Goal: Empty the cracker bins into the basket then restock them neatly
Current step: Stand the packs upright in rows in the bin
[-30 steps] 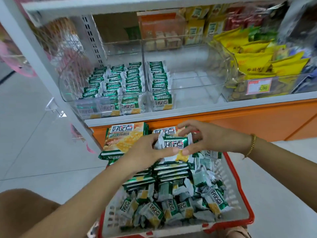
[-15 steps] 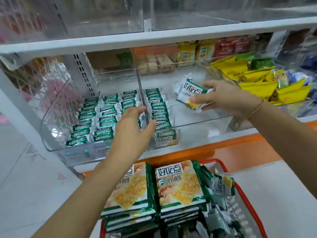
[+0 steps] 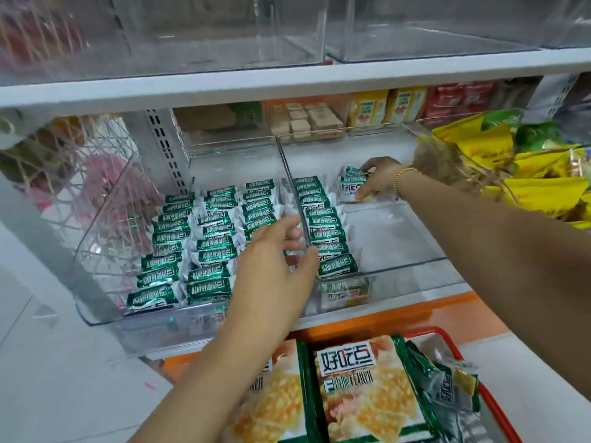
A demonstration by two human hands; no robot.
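Observation:
Two clear cracker bins stand side by side on the shelf. The left bin (image 3: 105,219) holds three rows of small green-and-white cracker packs (image 3: 211,247). The right bin (image 3: 415,238) has one row of packs (image 3: 323,225) along its left wall. My right hand (image 3: 380,179) reaches deep into the right bin and holds a small stack of cracker packs (image 3: 351,183) upright at the back. My left hand (image 3: 281,260) grips the divider wall (image 3: 295,193) between the bins. The red basket (image 3: 499,414) below holds large cracker bags (image 3: 364,388) and loose small packs (image 3: 447,385).
Yellow snack bags (image 3: 543,174) fill the bin to the right. Empty clear bins (image 3: 224,30) sit on the shelf above. Boxed goods (image 3: 377,110) stand behind the cracker bins. An orange shelf base (image 3: 447,311) runs under the shelf, with white floor on both sides.
My right hand moved from the basket into the right bin with the packs and set them down at the back. My left hand rose to the bins' divider. The view shifted upward.

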